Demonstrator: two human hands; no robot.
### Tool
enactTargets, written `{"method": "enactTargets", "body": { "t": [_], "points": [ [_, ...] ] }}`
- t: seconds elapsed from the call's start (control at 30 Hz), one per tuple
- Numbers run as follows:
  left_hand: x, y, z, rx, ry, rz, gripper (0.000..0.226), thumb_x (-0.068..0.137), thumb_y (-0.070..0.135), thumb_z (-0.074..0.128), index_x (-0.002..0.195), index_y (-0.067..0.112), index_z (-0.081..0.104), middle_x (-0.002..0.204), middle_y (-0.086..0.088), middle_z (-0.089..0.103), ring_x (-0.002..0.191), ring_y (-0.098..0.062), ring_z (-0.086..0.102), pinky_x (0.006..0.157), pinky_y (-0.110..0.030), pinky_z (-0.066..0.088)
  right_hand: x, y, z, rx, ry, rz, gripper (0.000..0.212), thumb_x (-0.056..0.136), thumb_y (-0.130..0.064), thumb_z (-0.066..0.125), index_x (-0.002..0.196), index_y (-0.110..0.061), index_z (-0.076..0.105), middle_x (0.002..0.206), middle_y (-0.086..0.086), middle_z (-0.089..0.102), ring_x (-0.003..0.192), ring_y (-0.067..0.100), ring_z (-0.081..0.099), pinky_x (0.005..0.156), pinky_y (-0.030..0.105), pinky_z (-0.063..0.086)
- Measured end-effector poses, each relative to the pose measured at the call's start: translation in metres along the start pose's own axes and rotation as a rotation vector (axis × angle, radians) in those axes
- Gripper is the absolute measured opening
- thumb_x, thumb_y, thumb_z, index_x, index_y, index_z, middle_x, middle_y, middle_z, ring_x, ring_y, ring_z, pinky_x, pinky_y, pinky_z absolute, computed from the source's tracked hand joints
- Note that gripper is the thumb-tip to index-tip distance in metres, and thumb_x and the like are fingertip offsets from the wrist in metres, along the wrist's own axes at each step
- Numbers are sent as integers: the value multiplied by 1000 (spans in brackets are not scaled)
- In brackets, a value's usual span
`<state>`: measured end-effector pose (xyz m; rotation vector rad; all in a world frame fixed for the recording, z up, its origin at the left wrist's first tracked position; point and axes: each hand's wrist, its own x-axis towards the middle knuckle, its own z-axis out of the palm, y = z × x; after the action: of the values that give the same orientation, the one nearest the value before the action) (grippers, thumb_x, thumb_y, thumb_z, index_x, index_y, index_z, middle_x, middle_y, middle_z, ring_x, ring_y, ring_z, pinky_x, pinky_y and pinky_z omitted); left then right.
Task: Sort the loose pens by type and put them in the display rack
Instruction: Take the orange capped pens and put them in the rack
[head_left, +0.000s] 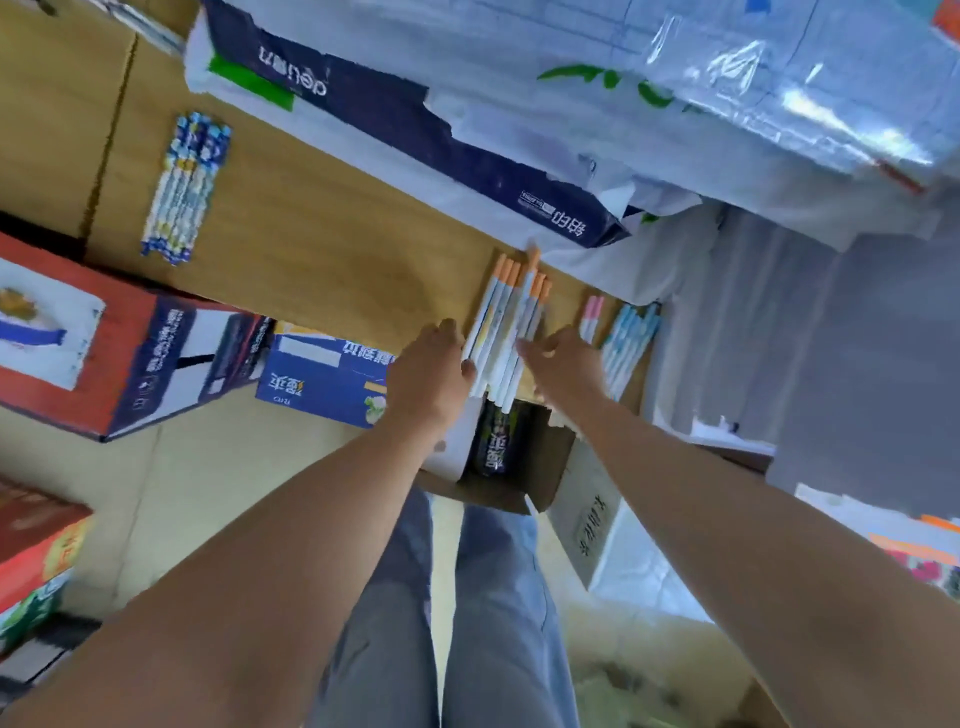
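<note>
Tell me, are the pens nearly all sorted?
Mostly. Done: patterned pens, pink-capped pens and blue-capped pens lie in separate groups on the cardboard. In hand: the left hand and right hand flank the orange-capped pens, seemingly squaring them. Left: no display rack shows, so racking remains.

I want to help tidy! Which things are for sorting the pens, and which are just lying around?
For the job:
orange-capped white pens
pink-capped white pens
blue-capped white pens

Just lying about:
red-and-blue cardboard box
torn navy paper wrapper
small blue-and-white carton
</note>
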<state>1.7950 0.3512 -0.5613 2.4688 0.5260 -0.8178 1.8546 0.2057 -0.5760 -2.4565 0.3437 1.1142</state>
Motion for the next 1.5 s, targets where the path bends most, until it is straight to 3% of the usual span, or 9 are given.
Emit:
{"method": "enactTargets", "body": {
  "t": [0.17,0.37,0.67,0.8,0.93,1.1,1.2,1.37,1.5],
  "points": [
    [30,8,20,121,107,34,44,97,33,48,128,3,39,123,-15,45,94,-32,60,60,-35,39,21,-12,13,-153,131,11,63,87,-60,54,120,-7,43,91,5,55,79,24,55,58,31,42],
    [38,5,26,127,146,75,50,91,42,55,122,5,43,110,-12,52,86,-29,61,55,-32,35,19,-15,18,-134,189,32,60,85,-58,58,116,-9,42,72,-3,42,72,20,50,50,27,32],
    [47,9,19,170,166,52,82,76,64,61,126,4,38,118,-10,44,90,-21,55,52,-31,38,11,-17,22,-124,218,66,55,81,-49,66,107,-11,36,81,1,50,76,22,53,53,27,33],
    [50,14,17,168,147,45,79,72,58,69,122,6,39,117,-9,44,91,-21,55,54,-30,38,9,-15,25,-67,243,53,56,84,-45,66,115,-6,39,101,8,53,98,27,57,69,31,39],
    [51,4,15,208,140,70,70,73,39,71,124,4,39,117,-11,46,91,-23,55,54,-32,36,8,-12,26,-78,262,21,52,87,-38,65,119,-5,41,116,12,52,103,28,55,71,29,37],
    [54,-9,13,260,180,112,54,81,28,65,120,-2,43,109,-13,51,86,-24,56,53,-30,36,11,-8,28,-148,290,-22,43,91,-21,60,125,-1,42,111,13,55,99,28,58,71,28,39],
    [57,-8,12,307,199,131,52,75,29,71,110,-2,47,101,-13,54,76,-20,52,48,-28,33,13,-11,25,-206,244,-57,44,91,-24,61,123,0,41,114,14,54,102,28,58,74,29,42],
    [62,-6,10,434,159,136,43,86,32,63,112,3,44,113,-12,47,83,-17,50,53,-27,35,17,-14,29,-327,260,-81,30,98,-14,50,123,-1,40,115,14,54,101,27,61,77,30,49],
    [62,-11,11,468,188,173,29,90,26,56,106,3,48,109,-13,50,75,-18,51,51,-28,34,18,-6,22,-216,219,-115,28,98,-15,46,123,-1,43,110,15,57,97,29,60,74,31,43]
  ]
}}
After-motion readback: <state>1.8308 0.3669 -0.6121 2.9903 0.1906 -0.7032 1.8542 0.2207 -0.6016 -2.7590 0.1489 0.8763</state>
